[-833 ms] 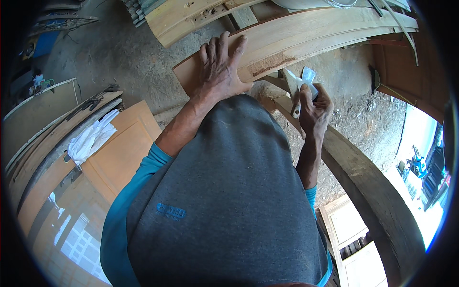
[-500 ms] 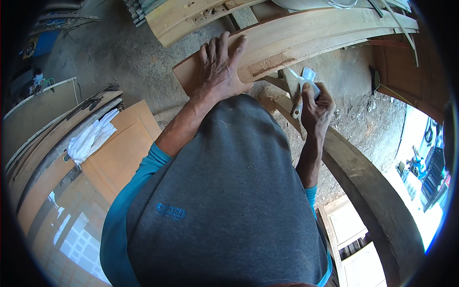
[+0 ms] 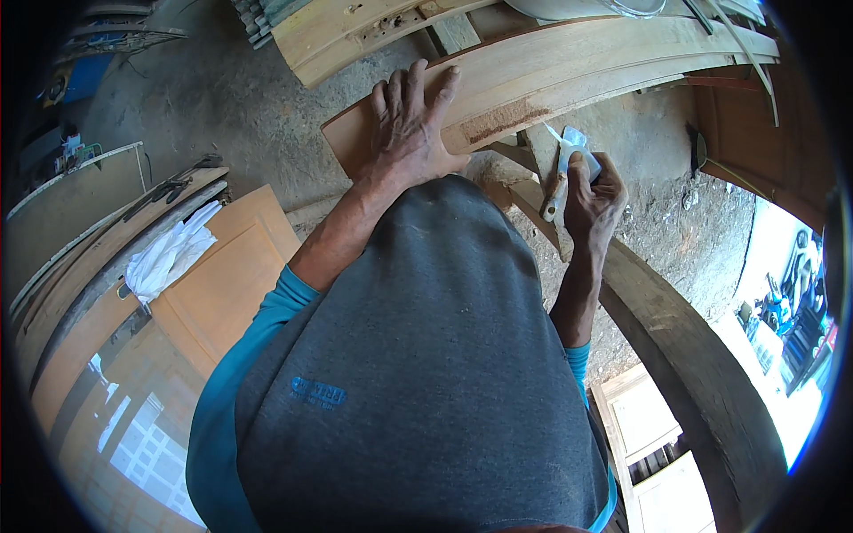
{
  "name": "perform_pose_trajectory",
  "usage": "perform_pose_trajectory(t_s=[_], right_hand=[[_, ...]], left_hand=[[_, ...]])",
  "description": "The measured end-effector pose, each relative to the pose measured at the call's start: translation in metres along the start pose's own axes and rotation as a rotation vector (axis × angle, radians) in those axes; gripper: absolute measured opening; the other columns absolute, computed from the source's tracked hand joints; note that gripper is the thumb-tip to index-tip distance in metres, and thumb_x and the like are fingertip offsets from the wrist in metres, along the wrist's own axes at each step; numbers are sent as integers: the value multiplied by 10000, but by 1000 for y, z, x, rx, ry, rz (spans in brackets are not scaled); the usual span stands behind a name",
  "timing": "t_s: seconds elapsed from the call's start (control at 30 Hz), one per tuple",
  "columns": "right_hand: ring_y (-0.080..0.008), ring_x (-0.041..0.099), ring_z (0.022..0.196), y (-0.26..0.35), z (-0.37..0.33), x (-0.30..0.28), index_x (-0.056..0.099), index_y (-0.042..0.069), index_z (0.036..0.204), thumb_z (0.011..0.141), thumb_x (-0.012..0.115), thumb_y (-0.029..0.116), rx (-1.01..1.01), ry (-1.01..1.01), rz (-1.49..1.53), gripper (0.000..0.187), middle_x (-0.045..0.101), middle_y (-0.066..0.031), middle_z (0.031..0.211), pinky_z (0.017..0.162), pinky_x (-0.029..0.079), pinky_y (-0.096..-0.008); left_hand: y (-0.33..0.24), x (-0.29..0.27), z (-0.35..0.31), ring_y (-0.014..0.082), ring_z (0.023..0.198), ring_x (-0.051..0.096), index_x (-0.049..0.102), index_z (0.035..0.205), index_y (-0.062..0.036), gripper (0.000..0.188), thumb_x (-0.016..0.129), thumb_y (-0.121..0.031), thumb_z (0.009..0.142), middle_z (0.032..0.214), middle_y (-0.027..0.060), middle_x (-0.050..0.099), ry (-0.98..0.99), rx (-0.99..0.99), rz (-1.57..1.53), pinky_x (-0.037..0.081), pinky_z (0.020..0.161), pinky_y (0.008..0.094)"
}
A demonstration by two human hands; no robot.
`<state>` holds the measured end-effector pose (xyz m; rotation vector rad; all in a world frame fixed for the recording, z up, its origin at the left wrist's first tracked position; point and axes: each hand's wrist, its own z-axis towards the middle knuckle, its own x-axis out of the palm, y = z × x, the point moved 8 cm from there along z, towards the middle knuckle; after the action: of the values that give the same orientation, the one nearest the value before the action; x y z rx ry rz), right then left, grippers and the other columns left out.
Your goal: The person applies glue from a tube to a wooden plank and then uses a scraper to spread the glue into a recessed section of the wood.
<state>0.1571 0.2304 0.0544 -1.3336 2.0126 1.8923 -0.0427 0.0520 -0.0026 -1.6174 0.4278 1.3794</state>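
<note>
A long pale wooden board (image 3: 569, 67) runs from the middle to the far right. Near its left end, my left hand (image 3: 410, 124) lies flat on it with the fingers spread. A rough brown patch (image 3: 508, 121) shows on the board's near edge, right of that hand. My right hand (image 3: 595, 195) is closed around what looks like a putty knife (image 3: 556, 197), its worn handle pointing down toward me. A broad, pale blue-white flat piece (image 3: 574, 139) sticks out above the fingers; how it joins the handle is hidden. Hand and tool are apart from the board.
A thick timber beam (image 3: 675, 329) curves down on the right. Another wooden piece (image 3: 346, 40) lies beyond the board, near a pale basin (image 3: 551, 7). At left, a white cloth (image 3: 173, 253) rests by a wooden panel (image 3: 235, 266). Pale panels (image 3: 635, 413) lie lower right.
My right hand and the putty knife have shifted slightly right, a little farther from the board's edge. The left hand and the board have stayed in place.
</note>
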Motion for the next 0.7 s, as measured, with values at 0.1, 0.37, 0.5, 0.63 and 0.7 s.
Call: perform_pose_trajectory(t_s=[0.1, 0.37, 0.5, 0.63, 0.7], right_hand=[[-109, 672, 695, 0, -1, 1, 752, -17, 1099, 1021, 687, 213, 1, 15, 28, 251, 726, -67, 762, 622, 521, -300], [-128, 644, 674, -9, -13, 20, 741, -33, 1009, 978, 724, 255, -3, 124, 9, 291, 701, -94, 724, 624, 517, -344], [-137, 636, 657, -7, -18, 30, 728, -33, 972, 978, 726, 255, -50, 146, 6, 288, 690, -112, 700, 621, 519, -357], [-145, 636, 652, -7, -18, 31, 721, -35, 961, 976, 725, 250, -80, 142, 19, 285, 686, -123, 695, 620, 520, -360], [-145, 635, 648, -4, -18, 30, 721, -34, 962, 976, 725, 249, -85, 147, -1, 284, 687, -121, 694, 618, 519, -360]], left_hand=[[0, -1, 0, 487, 1473, 320, 287, 1707, -203, 1336, 977, -487, 599, 1618, 274, 317, 3, -3, -1, 211, 1197, 657], [0, -1, 0, 476, 1477, 316, 293, 1706, -206, 1329, 976, -479, 599, 1625, 256, 312, 9, -8, -4, 205, 1203, 656], [-1, -2, 0, 477, 1461, 333, 321, 1692, -196, 1320, 973, -511, 588, 1614, 264, 326, 5, -6, 0, 215, 1199, 657], [-1, -2, 0, 477, 1457, 340, 329, 1687, -195, 1315, 974, -504, 583, 1612, 263, 328, 2, -3, 11, 219, 1198, 652], [-1, -2, 0, 475, 1470, 330, 312, 1698, -204, 1320, 978, -461, 588, 1618, 251, 323, 7, -10, -5, 211, 1205, 648]])
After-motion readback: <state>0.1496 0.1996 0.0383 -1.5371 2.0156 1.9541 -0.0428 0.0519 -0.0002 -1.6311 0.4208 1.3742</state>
